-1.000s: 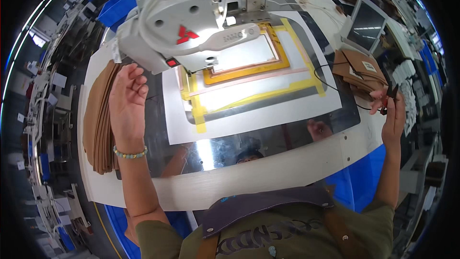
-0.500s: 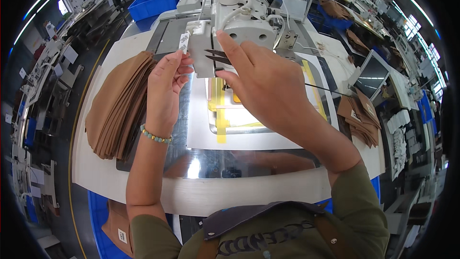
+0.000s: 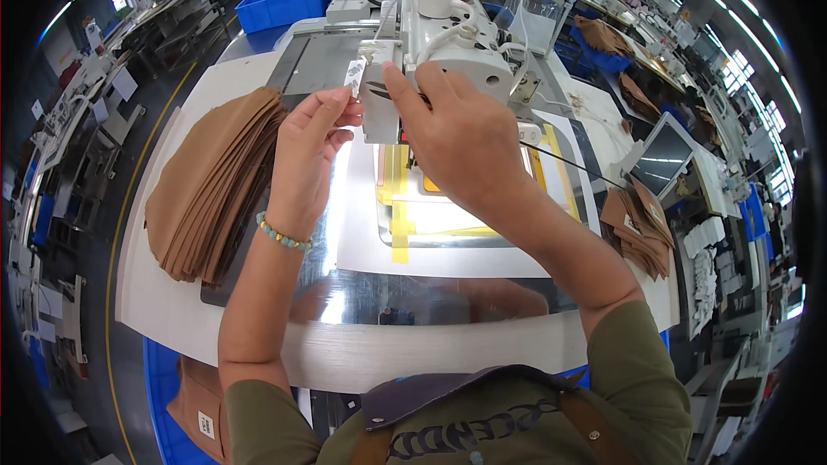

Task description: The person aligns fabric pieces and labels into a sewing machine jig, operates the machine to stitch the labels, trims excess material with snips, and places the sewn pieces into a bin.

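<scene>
My left hand (image 3: 308,142) pinches the lower end of a narrow white printed strip (image 3: 355,73) between thumb and fingertips. The strip stands upright against the front left of a white sewing machine (image 3: 448,0). My right hand (image 3: 465,138) is closed around dark thread snips (image 3: 377,89), whose blades point left toward the strip; most of their body is hidden in my palm. Whether the blades touch the strip, I cannot tell. Beneath my right hand, a frame edged with yellow tape (image 3: 399,245) lies on a white sheet (image 3: 357,250).
Brown fabric pieces (image 3: 207,181) stand in a thick fanned stack at the left, close to my left forearm. Smaller brown labelled pieces (image 3: 636,228) lie at the right, near a tilted screen (image 3: 662,155). A blue bin (image 3: 280,4) sits at the back left.
My right hand has brought the snips closer to the strip, and less of the blades shows. My left hand still pinches the strip. The whole view has shifted slightly.
</scene>
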Available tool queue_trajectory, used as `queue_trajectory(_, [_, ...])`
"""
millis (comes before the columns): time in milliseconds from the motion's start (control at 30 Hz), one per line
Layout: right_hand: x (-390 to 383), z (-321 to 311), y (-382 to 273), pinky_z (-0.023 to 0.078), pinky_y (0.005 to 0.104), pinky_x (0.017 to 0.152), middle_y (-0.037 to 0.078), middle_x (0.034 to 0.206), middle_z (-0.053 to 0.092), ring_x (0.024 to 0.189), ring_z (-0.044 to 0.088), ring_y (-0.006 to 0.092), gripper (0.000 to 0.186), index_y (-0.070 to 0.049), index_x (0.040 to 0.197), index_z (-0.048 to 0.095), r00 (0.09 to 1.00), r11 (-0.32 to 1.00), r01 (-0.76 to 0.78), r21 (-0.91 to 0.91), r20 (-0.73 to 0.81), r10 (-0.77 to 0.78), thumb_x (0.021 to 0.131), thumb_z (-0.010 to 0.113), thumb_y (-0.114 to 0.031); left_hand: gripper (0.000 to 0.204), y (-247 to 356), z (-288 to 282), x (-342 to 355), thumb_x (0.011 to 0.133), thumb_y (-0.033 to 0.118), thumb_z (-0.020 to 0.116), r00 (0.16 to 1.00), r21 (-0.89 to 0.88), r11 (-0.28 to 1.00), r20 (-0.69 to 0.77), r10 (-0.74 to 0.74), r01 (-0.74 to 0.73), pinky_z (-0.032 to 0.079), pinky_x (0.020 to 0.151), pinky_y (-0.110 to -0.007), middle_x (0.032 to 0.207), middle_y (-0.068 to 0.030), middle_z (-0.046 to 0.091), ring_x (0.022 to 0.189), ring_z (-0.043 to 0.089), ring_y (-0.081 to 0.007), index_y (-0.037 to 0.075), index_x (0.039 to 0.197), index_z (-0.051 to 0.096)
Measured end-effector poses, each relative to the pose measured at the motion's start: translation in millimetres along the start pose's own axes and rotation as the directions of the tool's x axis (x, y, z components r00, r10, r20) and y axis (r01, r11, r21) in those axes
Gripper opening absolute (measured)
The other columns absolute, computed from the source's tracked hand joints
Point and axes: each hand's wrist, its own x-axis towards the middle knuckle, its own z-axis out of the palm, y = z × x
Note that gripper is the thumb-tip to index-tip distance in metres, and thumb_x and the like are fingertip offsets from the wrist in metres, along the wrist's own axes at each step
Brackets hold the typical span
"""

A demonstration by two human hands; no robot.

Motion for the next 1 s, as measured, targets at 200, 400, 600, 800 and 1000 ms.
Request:
queue_trajectory(200, [8, 8, -6, 0.050, 0.0275, 0.054, 0.002, 0.092, 0.058, 0.079, 0.061, 0.0148, 0.041, -0.001, 0.120, 0.071, 0.998, 0.999, 0.027, -0.037, -0.050, -0.029, 0.081, 0.072, -0.012, 0.025, -1, -5, 3, 0.111, 0.022, 0.062, 0.999, -0.040, 0.999, 0.042, -0.002, 0.004, 0.052, 0.086, -0.025, 0.106, -0.0045, 0.073, 0.096, 0.066, -0.0112, 0.001, 0.121, 0.071])
queue_trajectory(400, [12, 12, -11, 0.050, 0.0275, 0.053, 0.003, 0.094, 0.058, 0.083, 0.061, 0.0154, 0.035, 0.001, 0.112, 0.072, 0.996, 0.997, 0.066, -0.049, -0.058, -0.069, 0.079, 0.074, -0.010, 0.023, 2, -6, 4, 0.110, 0.021, 0.063, 0.998, -0.040, 0.999, 0.062, -0.001, 0.004, 0.052, 0.086, -0.025, 0.107, -0.0047, 0.074, 0.097, 0.066, -0.0110, 0.001, 0.119, 0.072])
queue_trajectory(600, [15, 19, -16, 0.054, 0.0266, 0.057, 0.005, 0.101, 0.060, 0.090, 0.062, 0.0174, 0.043, 0.003, 0.121, 0.071, 0.996, 0.997, 0.069, -0.019, -0.052, -0.070, 0.080, 0.074, -0.008, 0.020, 2, -6, 4, 0.110, 0.021, 0.064, 0.997, -0.049, 0.999, 0.074, -0.007, 0.011, 0.051, 0.086, -0.024, 0.106, -0.0015, 0.074, 0.097, 0.065, -0.0093, 0.004, 0.116, 0.073])
queue_trajectory(800, [16, 20, -14, 0.053, 0.0255, 0.056, 0.005, 0.101, 0.060, 0.085, 0.063, 0.0157, 0.042, 0.004, 0.121, 0.071, 0.994, 0.996, 0.085, -0.009, -0.067, -0.085, 0.080, 0.073, -0.008, 0.019, 0, -7, 6, 0.108, 0.022, 0.067, 0.996, -0.069, 0.998, 0.087, -0.002, 0.008, 0.049, 0.086, -0.025, 0.104, -0.0029, 0.077, 0.097, 0.066, -0.0089, 0.006, 0.113, 0.076])
queue_trajectory(1000, [16, 23, -14, 0.053, 0.0259, 0.055, 0.004, 0.100, 0.060, 0.082, 0.065, 0.0144, 0.039, 0.004, 0.118, 0.071, 0.993, 0.995, 0.097, -0.003, -0.070, -0.096, 0.081, 0.073, -0.008, 0.019, -1, -8, 7, 0.108, 0.021, 0.067, 0.996, -0.084, 0.996, 0.092, 0.003, 0.004, 0.049, 0.086, -0.025, 0.103, -0.0025, 0.077, 0.097, 0.066, -0.0090, 0.006, 0.112, 0.077])
